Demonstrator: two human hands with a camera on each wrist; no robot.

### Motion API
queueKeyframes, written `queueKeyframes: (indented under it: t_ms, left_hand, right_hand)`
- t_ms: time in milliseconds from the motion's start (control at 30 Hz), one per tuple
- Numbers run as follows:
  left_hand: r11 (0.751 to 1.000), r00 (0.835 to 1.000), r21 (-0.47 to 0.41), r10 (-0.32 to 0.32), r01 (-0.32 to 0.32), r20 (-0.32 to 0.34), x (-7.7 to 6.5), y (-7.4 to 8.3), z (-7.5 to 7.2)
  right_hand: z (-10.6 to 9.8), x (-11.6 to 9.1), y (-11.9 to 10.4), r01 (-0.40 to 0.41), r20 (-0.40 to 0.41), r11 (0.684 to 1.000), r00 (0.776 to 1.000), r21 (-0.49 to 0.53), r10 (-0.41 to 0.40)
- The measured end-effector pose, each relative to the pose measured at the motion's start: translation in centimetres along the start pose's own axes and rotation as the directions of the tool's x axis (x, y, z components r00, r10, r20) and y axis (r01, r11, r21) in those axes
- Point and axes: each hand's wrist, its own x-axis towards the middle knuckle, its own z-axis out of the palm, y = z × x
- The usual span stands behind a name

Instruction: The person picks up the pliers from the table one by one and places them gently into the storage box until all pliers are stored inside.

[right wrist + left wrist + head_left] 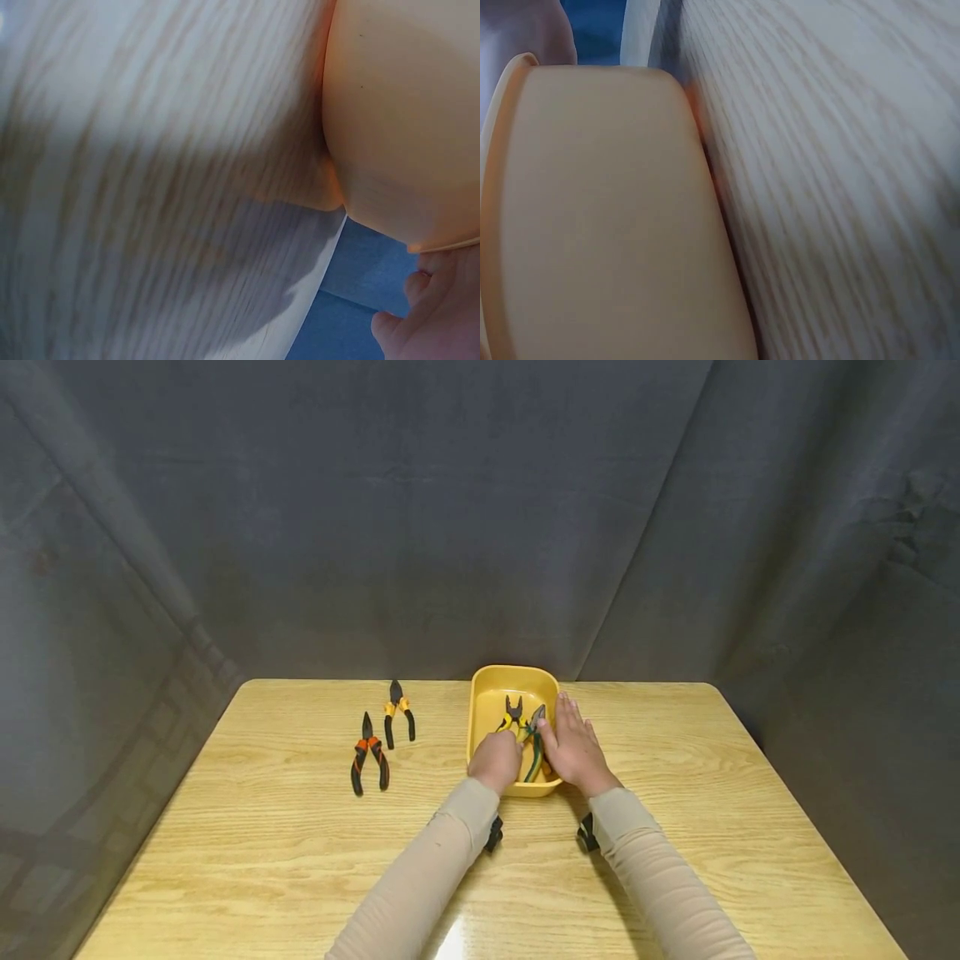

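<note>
A yellow plastic tray [517, 672] stands near the table's far edge. Inside it are combination pliers with yellow handles [514, 713], jaws pointing away from me, and green-handled pliers [536, 752] to their right. My left hand [497, 762] reaches over the tray's near left part with curled fingers, gripping the yellow-handled pliers; the handle ends are hidden under it. Along the right rim lies my right hand [576, 750], fingers straight and the thumb over the rim beside the green-handled pliers. Both wrist views show mostly the tray's outer wall [607, 210].
Left of the tray, two pliers lie on the wooden table [300, 860]: a pair with black and yellow handles [397, 714] and, nearer me, long-nose pliers with black and orange handles [369, 755]. A dark grey curtain [420, 527] hangs behind and beside the table.
</note>
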Motion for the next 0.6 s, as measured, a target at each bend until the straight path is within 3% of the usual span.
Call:
queueKeyframes:
  t_ms: [400,600]
  left_hand:
    - [0.998,0.998,0.059,0.014,-0.011,-0.055,-0.41,0.21,-0.24]
    - [0.997,0.999,0.077,0.007,-0.004,-0.044,-0.35,0.23,0.04]
  right_hand:
    - [0.00,0.11,-0.04,0.007,-0.006,1.000,1.000,-0.010,-0.007]
    - [-0.07,-0.07,-0.15,-0.003,0.000,1.000,1.000,-0.005,0.003]
